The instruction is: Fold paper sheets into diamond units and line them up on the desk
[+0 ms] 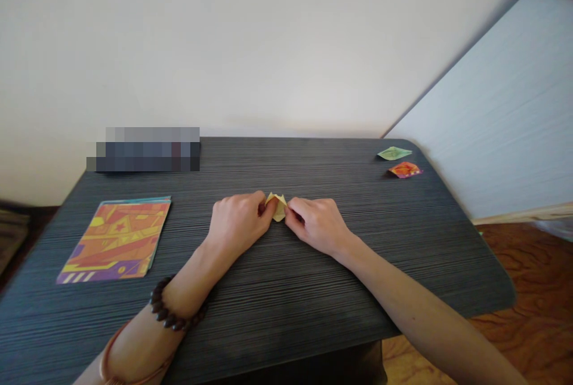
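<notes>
Between my two hands is a small yellow folded paper [279, 208], pinched at both sides just over the dark table [304, 301]. My left hand [239, 218] grips its left edge with thumb and fingers closed. From the other side, my right hand [317, 222] pinches the right edge. Two pointed tips of the paper stick up between the fingertips; the rest of its edges are hidden by the fingers. A beaded bracelet [166, 307] circles my left wrist.
On the left lies a stack of patterned square paper sheets [120, 239], orange and purple on top. A blurred-out dark object [145, 155] sits behind it. At the back right are a green folded paper [394, 153] and an orange folded paper [404, 170]. A wall [286, 45] rises behind the table.
</notes>
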`<state>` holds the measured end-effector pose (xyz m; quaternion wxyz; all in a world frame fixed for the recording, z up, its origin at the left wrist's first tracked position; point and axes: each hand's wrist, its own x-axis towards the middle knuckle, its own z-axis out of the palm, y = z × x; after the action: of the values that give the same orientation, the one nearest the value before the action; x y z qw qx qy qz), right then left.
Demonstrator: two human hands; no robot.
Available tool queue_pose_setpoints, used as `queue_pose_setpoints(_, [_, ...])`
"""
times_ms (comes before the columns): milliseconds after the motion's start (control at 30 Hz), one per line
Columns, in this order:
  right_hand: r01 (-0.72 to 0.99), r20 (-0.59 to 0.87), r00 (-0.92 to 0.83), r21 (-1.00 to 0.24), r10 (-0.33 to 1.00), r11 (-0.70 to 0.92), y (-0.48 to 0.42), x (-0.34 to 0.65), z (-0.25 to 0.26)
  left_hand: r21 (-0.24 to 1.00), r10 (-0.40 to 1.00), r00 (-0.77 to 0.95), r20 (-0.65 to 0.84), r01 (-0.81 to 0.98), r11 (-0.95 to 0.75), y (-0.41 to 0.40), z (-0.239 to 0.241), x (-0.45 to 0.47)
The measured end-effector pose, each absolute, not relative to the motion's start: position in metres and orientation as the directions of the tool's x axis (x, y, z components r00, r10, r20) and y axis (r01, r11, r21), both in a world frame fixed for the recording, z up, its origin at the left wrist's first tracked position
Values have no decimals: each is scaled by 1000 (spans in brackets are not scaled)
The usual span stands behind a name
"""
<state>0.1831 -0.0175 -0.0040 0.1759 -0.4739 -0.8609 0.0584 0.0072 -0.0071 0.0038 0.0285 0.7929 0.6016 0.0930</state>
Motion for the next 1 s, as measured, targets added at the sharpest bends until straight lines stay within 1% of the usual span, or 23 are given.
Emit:
queue_pose_setpoints(300, [847, 252, -379, -293, 891, 443, -18, 180, -6, 112, 941, 316, 122, 937, -330, -8, 6, 10])
queue_pose_setpoints(533, [816, 238, -434, -304, 869, 491, -18, 182, -3, 153, 943, 302, 143, 934, -322, -8, 7, 10])
queue_pose_setpoints(700, [808, 227, -455, -301, 861, 507, -18, 182, -3, 147, 942, 315, 117, 932, -330, -9, 8, 9])
queue_pose_setpoints(867, [809, 213, -462, -296, 861, 507, -17, 181, -2, 152, 899, 428, 95, 886, -438, -7, 7, 4])
queue_pose_setpoints(1000, [820, 193, -433, -321, 881, 474, -18, 180, -1, 192, 857, 509, 79, 836, -515, -5, 8, 0])
